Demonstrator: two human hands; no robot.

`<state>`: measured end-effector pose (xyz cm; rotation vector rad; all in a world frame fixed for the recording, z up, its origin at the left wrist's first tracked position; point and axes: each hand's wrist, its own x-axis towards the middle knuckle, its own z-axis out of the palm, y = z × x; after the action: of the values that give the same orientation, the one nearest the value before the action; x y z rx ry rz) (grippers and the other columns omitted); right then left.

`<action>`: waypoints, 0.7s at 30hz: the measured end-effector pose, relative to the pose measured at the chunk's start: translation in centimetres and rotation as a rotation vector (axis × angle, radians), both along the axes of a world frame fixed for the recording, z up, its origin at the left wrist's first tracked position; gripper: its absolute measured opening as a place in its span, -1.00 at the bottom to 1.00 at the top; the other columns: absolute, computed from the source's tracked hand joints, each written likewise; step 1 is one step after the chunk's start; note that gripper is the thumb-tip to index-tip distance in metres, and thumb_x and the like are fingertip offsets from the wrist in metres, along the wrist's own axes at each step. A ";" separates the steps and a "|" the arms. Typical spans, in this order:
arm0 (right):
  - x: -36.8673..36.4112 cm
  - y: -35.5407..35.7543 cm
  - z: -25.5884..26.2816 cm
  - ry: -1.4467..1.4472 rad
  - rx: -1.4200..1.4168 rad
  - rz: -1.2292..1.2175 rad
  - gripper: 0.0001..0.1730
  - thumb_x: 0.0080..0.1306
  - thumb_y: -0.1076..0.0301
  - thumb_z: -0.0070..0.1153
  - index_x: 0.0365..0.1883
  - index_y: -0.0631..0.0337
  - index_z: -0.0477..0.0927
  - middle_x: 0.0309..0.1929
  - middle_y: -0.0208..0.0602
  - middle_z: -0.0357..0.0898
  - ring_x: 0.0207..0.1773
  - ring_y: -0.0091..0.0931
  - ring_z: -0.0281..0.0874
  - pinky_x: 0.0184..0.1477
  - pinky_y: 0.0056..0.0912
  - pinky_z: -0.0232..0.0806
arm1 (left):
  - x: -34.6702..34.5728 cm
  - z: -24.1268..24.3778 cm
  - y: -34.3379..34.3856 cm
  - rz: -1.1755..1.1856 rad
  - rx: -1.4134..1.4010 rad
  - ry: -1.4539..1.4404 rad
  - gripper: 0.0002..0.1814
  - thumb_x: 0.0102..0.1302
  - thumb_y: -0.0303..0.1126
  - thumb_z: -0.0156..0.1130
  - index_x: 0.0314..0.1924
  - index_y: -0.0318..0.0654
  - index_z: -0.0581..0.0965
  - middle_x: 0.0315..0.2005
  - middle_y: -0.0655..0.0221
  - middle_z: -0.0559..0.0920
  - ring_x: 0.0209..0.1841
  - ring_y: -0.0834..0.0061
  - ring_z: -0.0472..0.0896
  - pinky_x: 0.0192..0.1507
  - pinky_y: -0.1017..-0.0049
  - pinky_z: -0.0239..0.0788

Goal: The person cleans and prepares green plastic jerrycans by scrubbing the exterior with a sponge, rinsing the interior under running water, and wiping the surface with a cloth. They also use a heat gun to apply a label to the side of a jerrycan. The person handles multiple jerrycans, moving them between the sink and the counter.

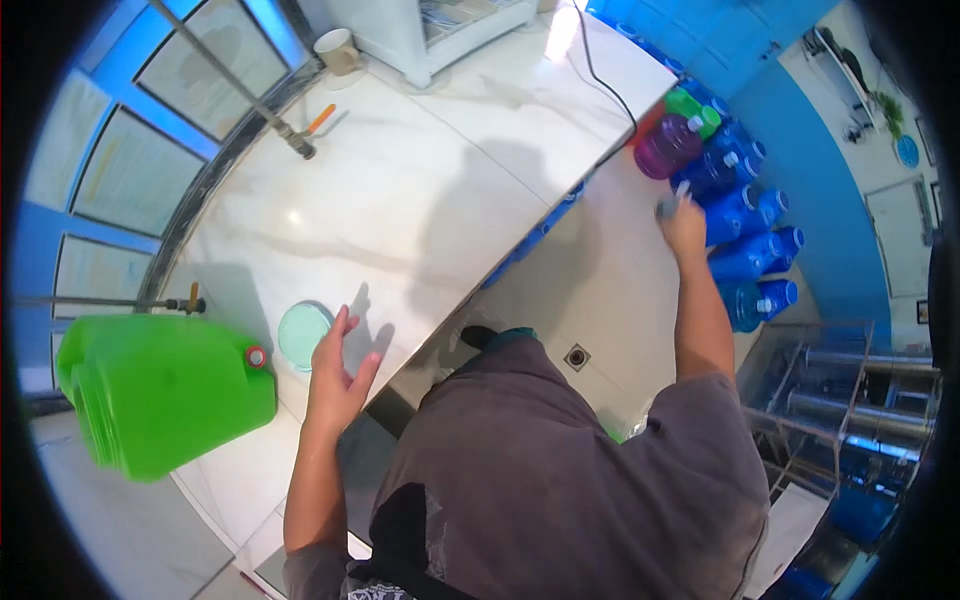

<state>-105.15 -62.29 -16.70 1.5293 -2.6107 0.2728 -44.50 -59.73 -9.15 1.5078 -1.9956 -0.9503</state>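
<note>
My left hand [341, 375] is above the tiled counter [360, 210], fingers apart and holding nothing. Beside its fingertips lies a round, pale mint-green lid or disc [304, 336]. A large green plastic jerrycan [180, 390] with a red-rimmed cap stands left of that hand. Out to the right, my right hand [684, 221] is closed around a small greyish object [666, 208], mostly hidden and too blurred to name. That hand is over the floor, near several blue plastic water jugs [731, 214] and a purple one [665, 148].
Two metal pipes end in valves, one with an orange handle [321, 118], along the counter's window side. A mug [337, 52] stands by a white cabinet [450, 37]. A black cable [600, 79] crosses the counter's far corner. A floor drain [577, 357] and a metal rack [817, 397] are at right.
</note>
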 end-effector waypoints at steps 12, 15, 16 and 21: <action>24.4 -3.0 11.8 -1.082 0.072 0.686 -0.42 0.25 0.43 0.18 0.22 0.30 0.30 0.05 -0.15 0.46 0.05 -0.38 0.49 0.16 -0.30 0.34 | 21.1 5.8 14.7 0.601 0.220 0.137 -0.51 0.45 -0.34 0.24 0.31 -0.30 0.41 -0.02 0.36 0.62 0.04 0.53 0.56 0.04 0.51 0.43; 37.3 -4.1 18.0 -0.752 -0.032 1.347 -0.47 0.23 0.55 0.15 0.20 0.19 0.39 0.05 -0.08 0.47 0.01 -0.26 0.54 0.11 -0.27 0.41 | 25.8 7.3 16.8 0.945 -0.128 0.148 -0.58 0.50 -0.39 0.18 0.27 -0.37 0.41 -0.11 0.41 0.58 0.01 0.55 0.53 0.16 0.53 0.35; 41.4 -3.3 20.3 -0.655 -0.084 1.499 -0.51 0.20 0.55 0.18 0.13 0.14 0.48 0.06 -0.08 0.48 -0.01 -0.25 0.55 0.03 -0.27 0.46 | 26.3 7.8 16.8 0.959 -0.199 0.184 -0.58 0.49 -0.39 0.19 0.27 -0.37 0.41 -0.11 0.40 0.58 0.01 0.55 0.53 0.16 0.53 0.35; 55.0 0.5 26.9 -0.107 -0.823 1.990 -0.66 0.10 0.49 0.31 -0.12 0.01 0.73 0.05 -0.32 0.56 -0.08 -0.35 0.53 -0.24 -0.38 0.49 | 23.7 10.9 16.9 0.888 -0.361 0.277 -0.57 0.46 -0.41 0.21 0.27 -0.35 0.42 -0.11 0.38 0.58 0.02 0.55 0.53 0.18 0.48 0.34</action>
<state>-50.15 -61.82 10.17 2.7292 0.0922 1.1796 -20.78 -42.80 1.73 1.6737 -1.0288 -0.3624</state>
